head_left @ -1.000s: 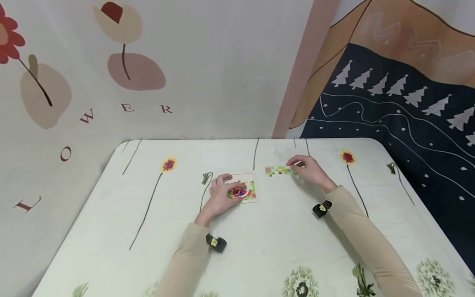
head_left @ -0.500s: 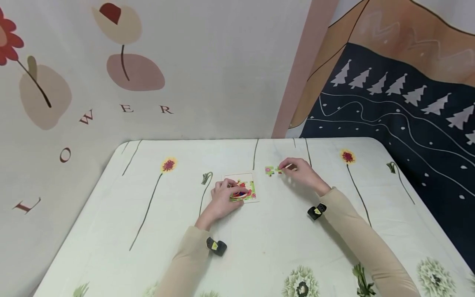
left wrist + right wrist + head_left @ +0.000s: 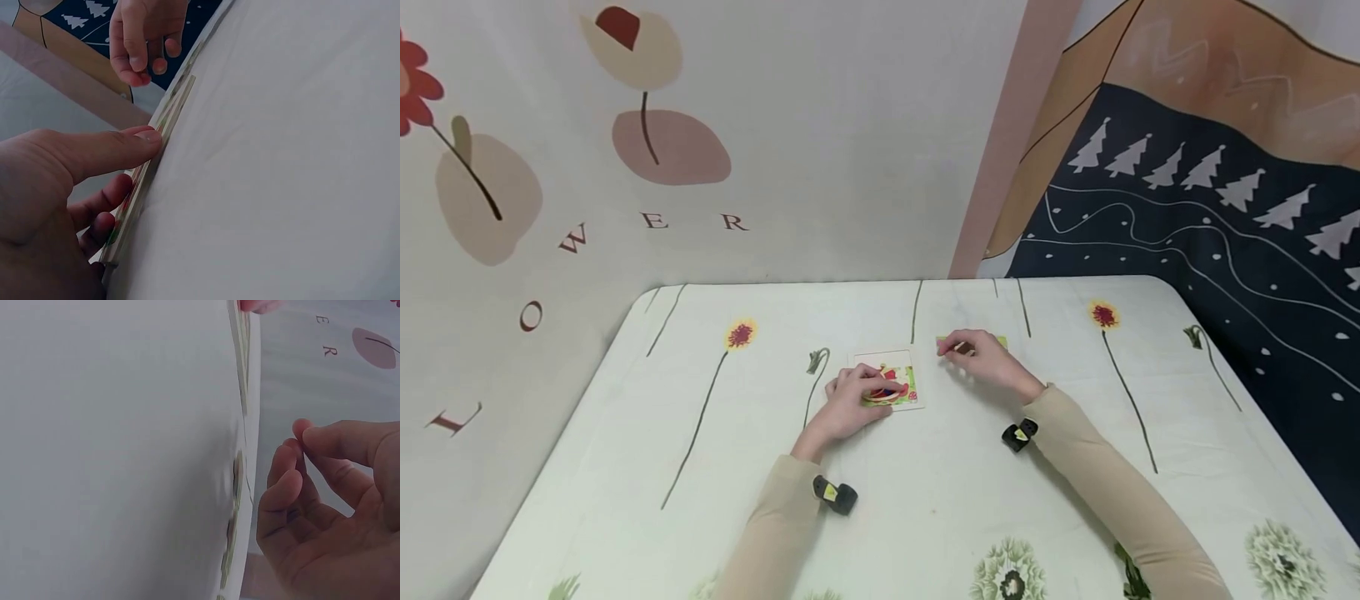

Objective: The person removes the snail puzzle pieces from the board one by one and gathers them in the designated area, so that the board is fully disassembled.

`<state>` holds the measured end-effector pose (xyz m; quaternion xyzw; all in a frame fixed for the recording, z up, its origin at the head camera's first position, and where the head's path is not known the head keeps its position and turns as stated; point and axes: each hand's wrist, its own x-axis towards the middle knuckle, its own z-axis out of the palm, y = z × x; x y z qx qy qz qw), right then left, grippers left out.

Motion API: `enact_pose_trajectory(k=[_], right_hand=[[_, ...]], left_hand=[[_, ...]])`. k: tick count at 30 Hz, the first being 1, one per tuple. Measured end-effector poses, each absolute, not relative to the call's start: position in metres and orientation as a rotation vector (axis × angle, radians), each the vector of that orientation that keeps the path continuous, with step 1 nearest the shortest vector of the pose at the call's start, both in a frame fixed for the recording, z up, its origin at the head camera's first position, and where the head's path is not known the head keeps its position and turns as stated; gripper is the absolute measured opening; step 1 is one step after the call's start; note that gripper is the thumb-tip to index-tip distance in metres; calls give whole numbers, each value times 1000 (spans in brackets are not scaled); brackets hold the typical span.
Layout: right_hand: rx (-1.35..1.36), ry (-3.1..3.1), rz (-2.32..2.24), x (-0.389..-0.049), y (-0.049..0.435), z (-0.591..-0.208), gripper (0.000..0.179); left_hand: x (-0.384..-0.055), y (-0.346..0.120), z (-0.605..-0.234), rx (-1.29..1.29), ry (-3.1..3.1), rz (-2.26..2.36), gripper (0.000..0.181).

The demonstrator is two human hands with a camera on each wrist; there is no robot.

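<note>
A jigsaw puzzle in a pale board (image 3: 862,358) lies at mid-table, its coloured picture partly hidden by my left hand (image 3: 847,402). That hand spans the board's left part, fingers over the picture and thumb at the near edge. In the left wrist view the thumb (image 3: 112,150) reaches over the board's edge, with other fingertips low beside it. My right hand (image 3: 988,360) hovers over a row of green puzzle pieces (image 3: 1002,341). Its thumb and forefinger tips meet with nothing visible between them in the right wrist view, and the pieces (image 3: 231,534) lie below on the table.
A white cloth printed with flowers (image 3: 970,483) covers the table. Behind it hangs a pale patterned curtain (image 3: 820,167), with a dark tree-printed cloth (image 3: 1150,208) at the right. Both wrists wear small black cameras (image 3: 842,498).
My right hand has moved left along the row of green pieces, uncovering its right end and covering the left. The left hand has stayed on the board, shifting slightly.
</note>
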<state>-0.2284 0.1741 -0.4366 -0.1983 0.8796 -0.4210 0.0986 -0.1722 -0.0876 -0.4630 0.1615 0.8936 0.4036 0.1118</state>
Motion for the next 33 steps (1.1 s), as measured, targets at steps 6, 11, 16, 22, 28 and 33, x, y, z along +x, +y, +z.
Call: enact_pose_trajectory(k=[6,11,16,22,28,33], right_hand=[[-590,2564,-1205,-229,161,-438,16],[-618,2547,-1172,-231,152,-439,17],[-631,2537,-1141,-233,145,-439,18],[-643,2504,-1106,-234,139,-441,21],[-635,2499,-1089,-233,135,-440,23],[-635,2519,-1043,-233,133,-441,22]], left_hand=[[-173,-87,-463,466,2614,1184,32],[-173,-87,-462,473,2618,1181,32],[-172,-87,-461,483,2621,1173,33],[-173,-88,-461,494,2599,1193,32],[-174,-89,-462,498,2600,1189,32],[-174,-90,-462,505,2605,1193,32]])
